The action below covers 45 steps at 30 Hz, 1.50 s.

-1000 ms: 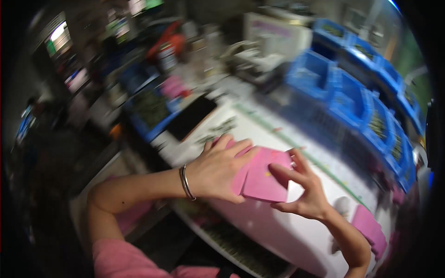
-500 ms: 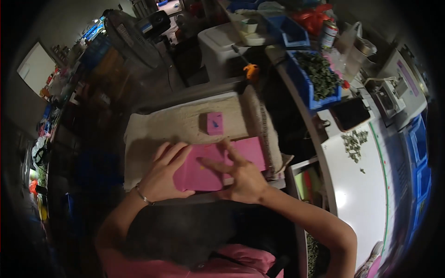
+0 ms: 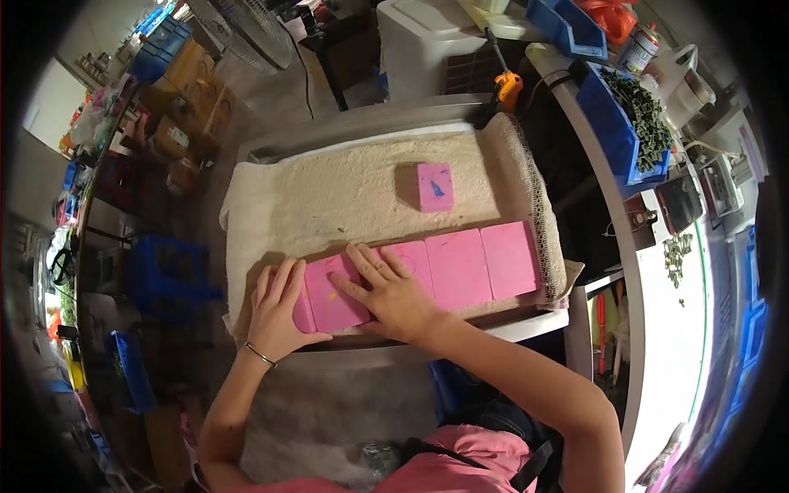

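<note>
A row of several pink rectangular blocks (image 3: 458, 264) lies side by side along the near edge of a cream cloth (image 3: 329, 197). My left hand (image 3: 277, 306) grips the leftmost pink block (image 3: 304, 311), fingers over its far side and thumb by the near edge. With fingers spread, my right hand (image 3: 393, 297) rests flat on top of the blocks to the right of it, hiding part of them. Farther back on the cloth stands a smaller pink block (image 3: 435, 189) with blue marks on its top.
The cloth lines a shallow tray with a raised, stitched edge at right. An orange-handled tool (image 3: 508, 89) stands behind its far right corner. On the right bench are a blue bin (image 3: 608, 123) of small dark pieces and a loose pile (image 3: 676, 259). A fan (image 3: 246, 29) stands at far left.
The view has shifted and brightened. Relative to the cloth, both hands are farther left. The pink row spans more of the cloth, and my right hand now lies over its left part.
</note>
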Each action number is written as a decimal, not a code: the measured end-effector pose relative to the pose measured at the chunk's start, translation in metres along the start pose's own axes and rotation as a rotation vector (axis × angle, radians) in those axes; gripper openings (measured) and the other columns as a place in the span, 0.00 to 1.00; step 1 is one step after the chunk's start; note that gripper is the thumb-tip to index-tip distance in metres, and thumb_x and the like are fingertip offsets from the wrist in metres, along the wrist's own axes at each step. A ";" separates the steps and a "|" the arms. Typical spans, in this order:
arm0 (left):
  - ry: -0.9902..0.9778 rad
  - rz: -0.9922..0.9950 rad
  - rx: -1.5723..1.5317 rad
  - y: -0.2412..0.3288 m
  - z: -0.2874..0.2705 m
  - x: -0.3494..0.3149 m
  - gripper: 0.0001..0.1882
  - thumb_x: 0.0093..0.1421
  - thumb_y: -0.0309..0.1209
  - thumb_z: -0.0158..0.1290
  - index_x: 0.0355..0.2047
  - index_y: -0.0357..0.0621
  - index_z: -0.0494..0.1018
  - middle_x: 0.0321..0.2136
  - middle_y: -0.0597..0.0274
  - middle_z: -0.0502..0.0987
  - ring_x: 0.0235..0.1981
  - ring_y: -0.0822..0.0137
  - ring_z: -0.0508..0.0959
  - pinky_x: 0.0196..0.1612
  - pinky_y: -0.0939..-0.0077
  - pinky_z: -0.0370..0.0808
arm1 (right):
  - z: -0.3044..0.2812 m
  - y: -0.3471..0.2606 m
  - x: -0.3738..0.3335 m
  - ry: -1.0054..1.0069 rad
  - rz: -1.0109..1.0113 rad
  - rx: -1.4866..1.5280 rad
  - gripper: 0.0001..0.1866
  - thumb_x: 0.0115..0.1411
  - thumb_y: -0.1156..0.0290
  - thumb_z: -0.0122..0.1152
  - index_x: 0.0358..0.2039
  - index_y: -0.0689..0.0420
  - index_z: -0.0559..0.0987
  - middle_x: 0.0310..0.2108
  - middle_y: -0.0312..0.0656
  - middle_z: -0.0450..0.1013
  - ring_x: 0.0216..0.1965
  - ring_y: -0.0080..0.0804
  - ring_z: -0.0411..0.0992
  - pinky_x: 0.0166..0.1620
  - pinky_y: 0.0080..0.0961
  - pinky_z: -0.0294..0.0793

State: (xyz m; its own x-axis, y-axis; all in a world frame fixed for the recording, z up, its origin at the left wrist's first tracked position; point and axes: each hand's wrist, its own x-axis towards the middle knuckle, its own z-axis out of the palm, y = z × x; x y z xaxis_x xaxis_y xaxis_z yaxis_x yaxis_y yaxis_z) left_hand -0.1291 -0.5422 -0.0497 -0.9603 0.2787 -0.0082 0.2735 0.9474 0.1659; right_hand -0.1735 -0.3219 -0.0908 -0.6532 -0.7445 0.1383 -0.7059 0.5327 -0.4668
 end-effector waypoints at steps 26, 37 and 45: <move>-0.032 0.105 -0.044 -0.001 0.008 0.014 0.60 0.28 0.47 0.70 0.61 0.43 0.53 0.59 0.57 0.55 0.58 0.49 0.56 0.57 0.50 0.56 | -0.019 0.004 -0.034 0.127 0.203 -0.067 0.51 0.44 0.52 0.68 0.62 0.63 0.54 0.65 0.55 0.45 0.66 0.49 0.43 0.65 0.44 0.44; -0.295 0.091 0.026 0.046 -0.015 0.076 0.59 0.39 0.52 0.65 0.63 0.34 0.46 0.64 0.45 0.45 0.65 0.43 0.43 0.64 0.52 0.45 | -0.023 0.004 -0.066 0.220 0.161 -0.003 0.36 0.55 0.56 0.57 0.59 0.63 0.61 0.63 0.50 0.53 0.63 0.42 0.54 0.64 0.39 0.51; 0.081 -0.059 -0.117 0.108 0.091 0.243 0.41 0.59 0.50 0.46 0.60 0.25 0.50 0.62 0.32 0.45 0.64 0.43 0.48 0.65 0.62 0.48 | -0.017 -0.019 -0.164 0.295 0.293 -0.026 0.30 0.59 0.58 0.52 0.57 0.63 0.63 0.62 0.48 0.55 0.62 0.39 0.56 0.63 0.35 0.54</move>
State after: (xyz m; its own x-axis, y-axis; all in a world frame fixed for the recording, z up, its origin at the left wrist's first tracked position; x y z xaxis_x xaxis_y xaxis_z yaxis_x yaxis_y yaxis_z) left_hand -0.3282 -0.3582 -0.1240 -0.9771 0.2050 0.0570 0.2128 0.9358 0.2812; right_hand -0.0578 -0.2033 -0.0897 -0.8752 -0.4149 0.2489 -0.4829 0.7173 -0.5023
